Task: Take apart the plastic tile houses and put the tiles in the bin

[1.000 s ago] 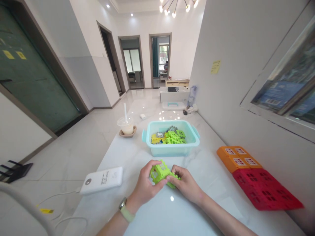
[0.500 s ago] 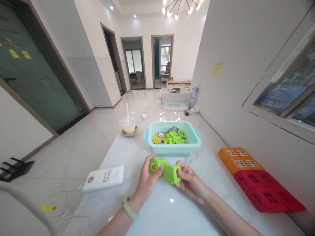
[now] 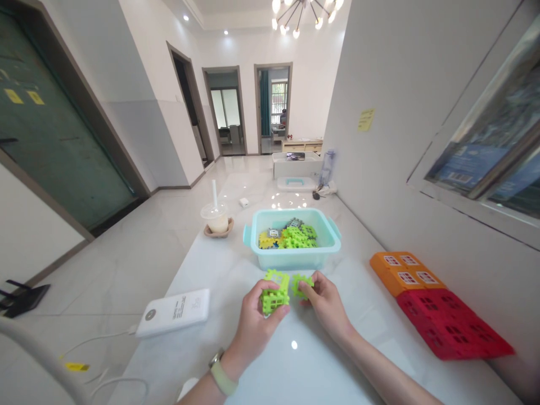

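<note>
My left hand [image 3: 258, 316] is closed around a partly built cube of lime-green interlocking building panels [image 3: 276, 295], with the thumb along its lower edge. To its right, my right hand [image 3: 327, 301] pinches a single green building panel [image 3: 301, 286] by thumb and fingers. A narrow gap separates the panel from the cube. Just beyond both hands stands a pale turquoise tub [image 3: 291, 260]. Loose green building panels [image 3: 298, 236] lie inside it, together with yellow and grey ones. The fingertips behind each piece are hidden.
Along the right wall sit joined orange panels [image 3: 407, 273] and red panels [image 3: 451, 323]. A white power bank [image 3: 172, 313] with a cable is at the left edge. A lidded drink cup [image 3: 217, 219] stands in a cardboard holder. Farther back are a tub lid [image 3: 295, 183] and a bottle [image 3: 328, 167].
The cube has turned in my left hand so another side shows. The right-hand panel, earlier against the cube, is now slightly apart and tilted. The view has shifted a little.
</note>
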The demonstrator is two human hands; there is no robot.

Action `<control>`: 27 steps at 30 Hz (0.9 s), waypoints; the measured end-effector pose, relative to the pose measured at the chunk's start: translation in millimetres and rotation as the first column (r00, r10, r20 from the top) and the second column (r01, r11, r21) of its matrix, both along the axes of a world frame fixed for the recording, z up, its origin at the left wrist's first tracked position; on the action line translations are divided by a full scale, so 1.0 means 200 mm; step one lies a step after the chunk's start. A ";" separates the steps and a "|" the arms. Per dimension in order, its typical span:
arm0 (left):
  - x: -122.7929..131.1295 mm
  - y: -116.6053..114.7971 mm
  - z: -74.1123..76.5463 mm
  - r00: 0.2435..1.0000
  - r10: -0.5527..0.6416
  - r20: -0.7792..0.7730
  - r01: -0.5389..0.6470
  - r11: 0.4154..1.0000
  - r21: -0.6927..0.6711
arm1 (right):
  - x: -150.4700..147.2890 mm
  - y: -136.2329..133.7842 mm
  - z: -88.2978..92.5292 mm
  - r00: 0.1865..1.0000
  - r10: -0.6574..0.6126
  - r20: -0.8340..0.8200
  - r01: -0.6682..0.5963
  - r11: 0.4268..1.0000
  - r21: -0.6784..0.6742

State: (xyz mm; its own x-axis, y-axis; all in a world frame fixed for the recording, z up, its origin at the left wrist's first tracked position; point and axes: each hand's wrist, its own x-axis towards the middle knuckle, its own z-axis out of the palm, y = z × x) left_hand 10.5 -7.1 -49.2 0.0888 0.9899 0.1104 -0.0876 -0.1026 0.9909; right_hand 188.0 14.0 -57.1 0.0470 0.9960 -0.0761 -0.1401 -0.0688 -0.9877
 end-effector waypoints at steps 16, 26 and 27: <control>-0.07 0.07 0.01 0.845 -0.479 0.238 0.523 0.833 -0.180 | 0.06 -0.04 0.12 0.920 0.368 -0.133 -0.376 0.926 -0.039; -0.04 0.06 -0.01 0.857 -0.420 0.299 0.474 0.869 -0.140 | 0.02 -0.06 0.10 0.936 0.244 -0.255 -0.263 0.964 -0.041; -0.03 0.06 -0.01 0.860 -0.392 0.326 0.457 0.876 -0.155 | 0.01 -0.06 0.10 0.926 0.226 -0.303 -0.259 0.963 -0.073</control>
